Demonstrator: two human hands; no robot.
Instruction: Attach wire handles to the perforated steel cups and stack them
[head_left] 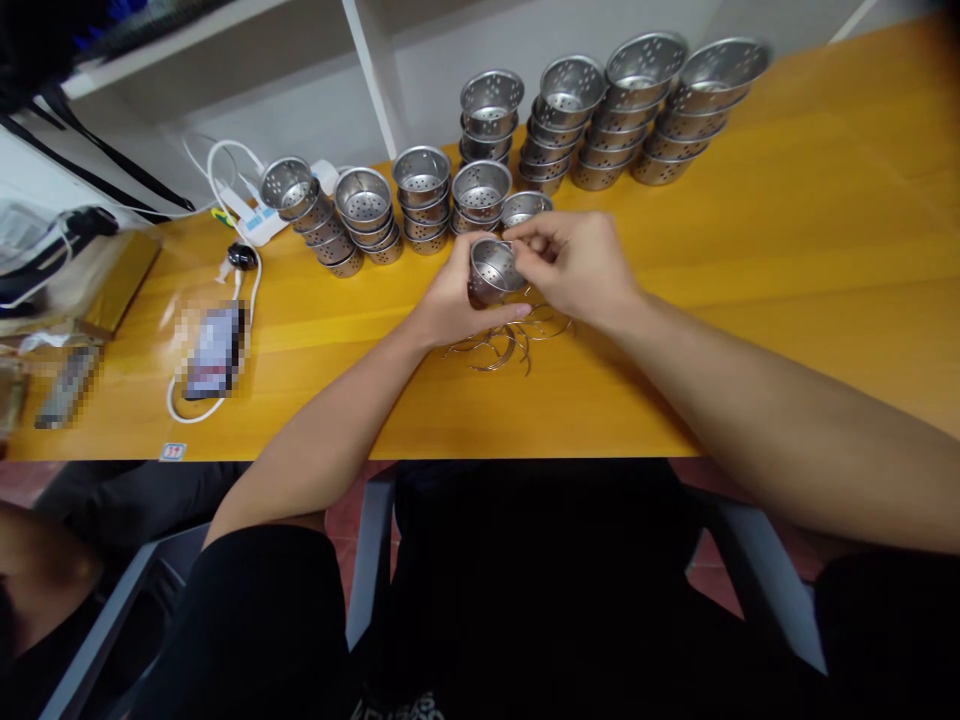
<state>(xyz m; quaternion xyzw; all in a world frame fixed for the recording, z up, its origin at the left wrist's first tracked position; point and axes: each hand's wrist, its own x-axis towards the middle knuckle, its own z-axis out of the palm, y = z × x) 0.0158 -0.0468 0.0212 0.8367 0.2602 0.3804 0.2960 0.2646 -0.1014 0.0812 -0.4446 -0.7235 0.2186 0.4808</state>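
Observation:
My left hand (450,305) is wrapped round a small perforated steel strainer cup (491,268), held just above the orange table (787,260). My right hand (574,265) pinches at the cup's rim from the right, fingers pressed together on it or on a thin wire I cannot make out. Under both hands lies a loose pile of curved wire handles (502,345). A single cup (523,207) stands just behind my hands.
Stacks of the same cups line the back: short stacks (360,215) at the left, taller ones (645,110) at the right. A power strip with white cables (251,215), a phone (214,350) and boxes (82,280) sit at the left.

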